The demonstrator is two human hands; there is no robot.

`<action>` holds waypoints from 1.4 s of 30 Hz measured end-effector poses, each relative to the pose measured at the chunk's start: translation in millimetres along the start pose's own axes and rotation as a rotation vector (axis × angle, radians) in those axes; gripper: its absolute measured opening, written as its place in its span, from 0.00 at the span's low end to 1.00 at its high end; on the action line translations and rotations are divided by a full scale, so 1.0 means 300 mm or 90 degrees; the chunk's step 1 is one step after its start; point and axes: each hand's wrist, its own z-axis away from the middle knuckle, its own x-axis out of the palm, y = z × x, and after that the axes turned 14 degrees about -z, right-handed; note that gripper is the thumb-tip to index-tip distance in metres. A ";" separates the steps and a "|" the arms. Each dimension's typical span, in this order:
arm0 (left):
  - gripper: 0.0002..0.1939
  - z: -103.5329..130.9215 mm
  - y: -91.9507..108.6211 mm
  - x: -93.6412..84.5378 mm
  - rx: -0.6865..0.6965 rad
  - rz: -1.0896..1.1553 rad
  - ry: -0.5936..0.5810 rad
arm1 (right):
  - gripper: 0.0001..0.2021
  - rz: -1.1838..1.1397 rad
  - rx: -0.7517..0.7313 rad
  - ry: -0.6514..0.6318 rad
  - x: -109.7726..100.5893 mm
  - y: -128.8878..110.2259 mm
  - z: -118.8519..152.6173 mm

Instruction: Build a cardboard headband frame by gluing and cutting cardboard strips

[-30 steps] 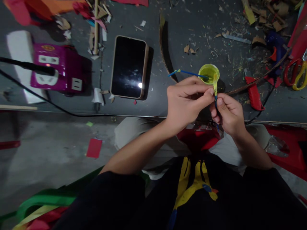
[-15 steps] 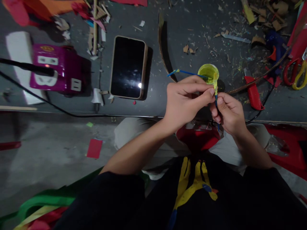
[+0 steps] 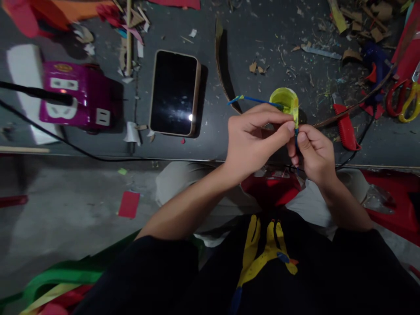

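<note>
A small yellow-green ring or cup-like piece stands just beyond my fingers near the table's front edge. A narrow strip, yellow above and blue below, runs down from its right side. My left hand is closed, with thumb and forefinger pinching at this strip. My right hand is closed on the strip's blue lower part, its thumb pressed against the fingers. A thin blue strip with a yellow spot sticks out leftward from the yellow-green piece. My left hand partly hides both strips.
A phone lies left of my hands, and a purple power outlet block with a cable is farther left. Curved cardboard stands behind my left hand. Right are a red-handled tool, scissors, a blue glue gun and scraps.
Both hands keep their grip in nearly the same place. The right hand has shifted very slightly, and the strip's yellow part stands a little straighter.
</note>
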 end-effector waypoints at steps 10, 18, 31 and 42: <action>0.06 -0.014 0.033 -0.025 0.049 -0.100 0.029 | 0.18 0.165 -0.060 0.021 -0.002 0.005 0.006; 0.07 -0.012 0.034 -0.018 0.107 -0.141 0.066 | 0.16 0.196 -0.095 0.028 0.001 0.010 0.010; 0.12 -0.004 0.034 -0.020 0.054 -0.139 0.042 | 0.16 0.079 -0.020 0.018 -0.020 -0.001 0.012; 0.11 0.025 0.044 -0.027 0.226 -0.193 -0.351 | 0.08 0.118 -0.341 0.195 -0.113 -0.085 -0.063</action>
